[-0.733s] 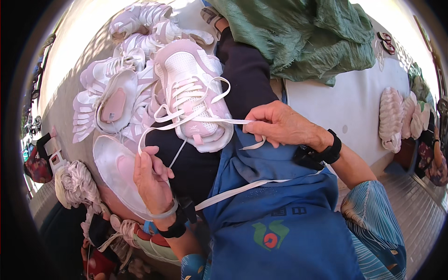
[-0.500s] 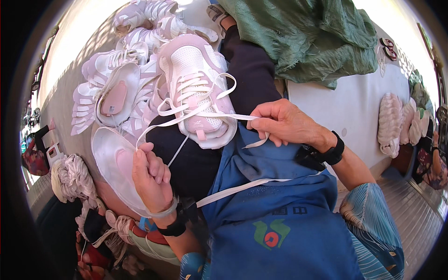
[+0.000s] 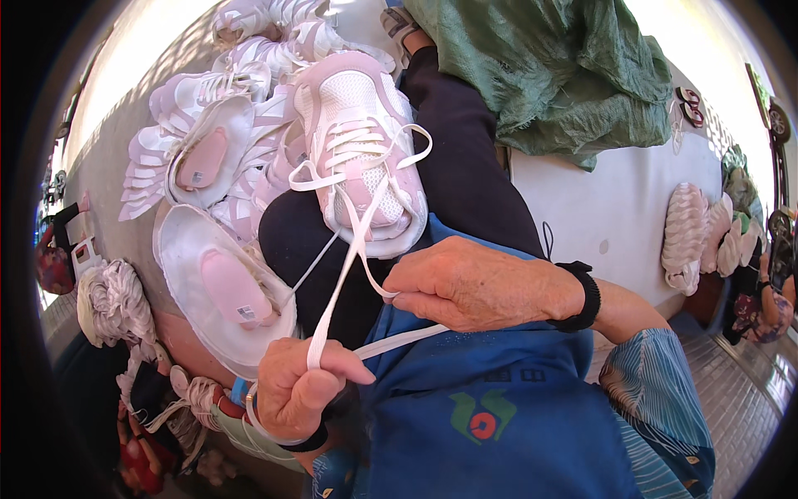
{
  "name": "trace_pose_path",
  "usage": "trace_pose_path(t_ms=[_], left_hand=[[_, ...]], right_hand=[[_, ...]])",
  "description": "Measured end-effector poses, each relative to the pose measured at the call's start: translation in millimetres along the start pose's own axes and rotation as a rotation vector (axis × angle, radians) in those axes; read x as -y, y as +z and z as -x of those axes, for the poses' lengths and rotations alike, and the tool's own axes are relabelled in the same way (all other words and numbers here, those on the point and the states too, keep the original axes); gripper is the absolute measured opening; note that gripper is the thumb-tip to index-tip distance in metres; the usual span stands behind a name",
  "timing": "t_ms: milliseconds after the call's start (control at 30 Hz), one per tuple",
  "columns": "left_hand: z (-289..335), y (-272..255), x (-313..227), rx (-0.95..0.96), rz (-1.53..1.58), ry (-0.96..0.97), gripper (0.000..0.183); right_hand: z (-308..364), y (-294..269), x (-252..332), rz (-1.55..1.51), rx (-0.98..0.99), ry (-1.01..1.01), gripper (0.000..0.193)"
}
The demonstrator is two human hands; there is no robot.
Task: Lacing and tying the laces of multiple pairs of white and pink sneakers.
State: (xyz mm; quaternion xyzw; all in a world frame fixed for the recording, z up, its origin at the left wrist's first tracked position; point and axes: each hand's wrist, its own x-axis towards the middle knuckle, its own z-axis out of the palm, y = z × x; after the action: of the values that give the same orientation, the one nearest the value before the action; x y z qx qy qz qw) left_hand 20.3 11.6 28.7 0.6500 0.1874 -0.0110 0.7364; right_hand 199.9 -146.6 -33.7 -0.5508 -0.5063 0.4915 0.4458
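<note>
A white and pale pink sneaker (image 3: pixel 356 91) lies sole down across my dark-trousered legs, its heel toward me. White shoelace (image 3: pixel 335 301) is threaded up its front, with side loops, and its two strands cross behind the heel. My left hand (image 3: pixel 299 389) is closed on one strand, which bends over its fingers low in front of my apron. Pinched between thumb and fingers of my right hand (image 3: pixel 482 287) is the other strand, nearer the shoe. To the left, beside my knee, rests a white shoe upper (image 3: pixel 187 249) with a pink insole (image 3: pixel 235 287).
More white and pink shoes (image 3: pixel 212 154) are piled at the left and far left. A green sack (image 3: pixel 549 75) lies beyond my leg. Stacked pale shoes (image 3: pixel 686 229), sandals (image 3: pixel 690 106) and a person are at the right. Bundled laces (image 3: pixel 116 303) sit at the left edge.
Both hands have drawn back toward my apron with the lace strands. The lace, earlier stretched sideways across the heel, now runs toward me and crosses.
</note>
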Motion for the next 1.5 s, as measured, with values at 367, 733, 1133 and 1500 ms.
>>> trace_pose_path(t_ms=[367, 733, 1133, 1500], left_hand=[[6, 6, 28, -0.025, -0.201, -0.178, 0.032], [2, 21, 40, -0.189, 0.187, -0.091, 0.036], [-9, 36, 43, -0.282, -0.613, 0.194, 0.012], [-7, 38, 52, -0.207, -0.647, 0.304, 0.010]], right_hand=[[-10, 36, 5, -0.001, 0.006, -0.064, 0.013], [8, 6, 12, 0.204, -0.173, -0.060, 0.020], [-57, -10, 4, 0.399, -0.182, 0.072, 0.025], [-56, -13, 1, 0.117, -0.290, 0.266, 0.039]])
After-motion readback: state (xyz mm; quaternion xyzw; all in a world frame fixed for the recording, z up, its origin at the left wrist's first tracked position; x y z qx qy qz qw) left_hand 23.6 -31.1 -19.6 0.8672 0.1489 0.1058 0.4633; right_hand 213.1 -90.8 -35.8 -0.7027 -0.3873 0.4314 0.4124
